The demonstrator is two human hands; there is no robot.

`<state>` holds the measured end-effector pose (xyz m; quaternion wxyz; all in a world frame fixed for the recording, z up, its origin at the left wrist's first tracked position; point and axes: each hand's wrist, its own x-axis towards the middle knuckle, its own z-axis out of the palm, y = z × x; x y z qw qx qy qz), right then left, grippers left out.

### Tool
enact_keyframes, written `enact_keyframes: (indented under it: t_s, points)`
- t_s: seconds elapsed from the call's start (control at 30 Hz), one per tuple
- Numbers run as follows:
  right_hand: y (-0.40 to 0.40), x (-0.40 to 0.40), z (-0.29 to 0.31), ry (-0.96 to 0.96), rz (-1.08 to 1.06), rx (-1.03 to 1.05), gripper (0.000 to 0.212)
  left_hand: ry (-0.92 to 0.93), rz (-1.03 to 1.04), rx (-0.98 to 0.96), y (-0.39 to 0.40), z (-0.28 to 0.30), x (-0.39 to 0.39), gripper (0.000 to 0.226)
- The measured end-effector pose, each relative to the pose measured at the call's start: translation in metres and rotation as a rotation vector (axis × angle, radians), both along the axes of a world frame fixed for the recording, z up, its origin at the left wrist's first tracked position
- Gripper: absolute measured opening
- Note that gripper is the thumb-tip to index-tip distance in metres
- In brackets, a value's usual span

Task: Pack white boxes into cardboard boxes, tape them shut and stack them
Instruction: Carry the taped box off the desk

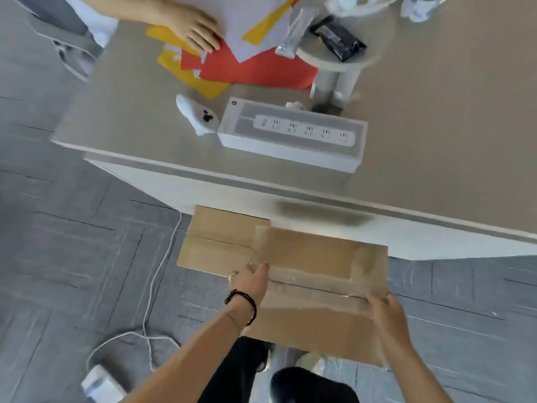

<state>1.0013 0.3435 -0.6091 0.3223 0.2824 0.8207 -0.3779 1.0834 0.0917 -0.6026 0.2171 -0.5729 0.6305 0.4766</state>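
Observation:
A taped-shut cardboard box (319, 286) is held over the floor in front of the table, with clear tape along its top seam. My left hand (250, 282) grips its left end and my right hand (386, 315) grips its right end. Under it and to the left, a second closed cardboard box (215, 239) lies on the floor against the table's front. A white box (290, 135) printed with a power strip lies on the table near the front edge.
The beige table (436, 141) carries a white sock (194, 112), red, yellow and white paper sheets (255, 68), a black packet (338, 42) on a round stand, and another person's hand (197, 30). A white cable (154, 286) trails across the grey floor.

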Motion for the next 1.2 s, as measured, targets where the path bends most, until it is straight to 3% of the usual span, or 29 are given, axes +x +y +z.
enact_keyframes:
  t_s: [0.17, 0.4, 0.5, 0.57, 0.67, 0.77, 0.93, 1.07, 1.2]
  points:
    - [0.025, -0.012, -0.107, 0.004, -0.090, -0.022, 0.024, -0.015, -0.053, -0.011, 0.026, -0.100, -0.022, 0.050]
    - [0.021, -0.045, -0.245, 0.041, -0.030, -0.053, 0.016, 0.151, -0.144, -0.074, 0.037, -0.233, -0.046, 0.054]
    - [0.016, -0.057, -0.290, 0.011, -0.020, -0.067, 0.017, 0.170, -0.402, -0.155, 0.037, -0.270, -0.045, 0.059]
    - [0.020, -0.060, -0.323, -0.012, -0.047, -0.101, 0.023, 0.185, -0.712, -0.254, 0.047, -0.288, -0.036, 0.066]
    - [0.009, -0.059, -0.328, -0.007, -0.049, -0.140, 0.017, 0.136, -1.054, -0.325, 0.064, -0.318, -0.025, 0.073]
    - [-0.005, -0.064, -0.321, 0.002, -0.069, -0.160, 0.012, 0.054, -1.155, -0.417, 0.066, -0.340, -0.022, 0.077]
    - [-0.017, -0.072, -0.323, 0.029, -0.094, -0.187, 0.012, 0.110, -1.135, -0.425, 0.050, -0.341, -0.040, 0.076]
    - [-0.020, -0.070, -0.311, -0.005, -0.043, -0.184, 0.024, 0.062, -1.143, -0.420, 0.048, -0.334, -0.049, 0.079]
    - [-0.030, -0.061, -0.243, 0.044, 0.086, -0.234, 0.042, 0.109, -0.934, -0.319, 0.056, -0.272, -0.057, 0.063]
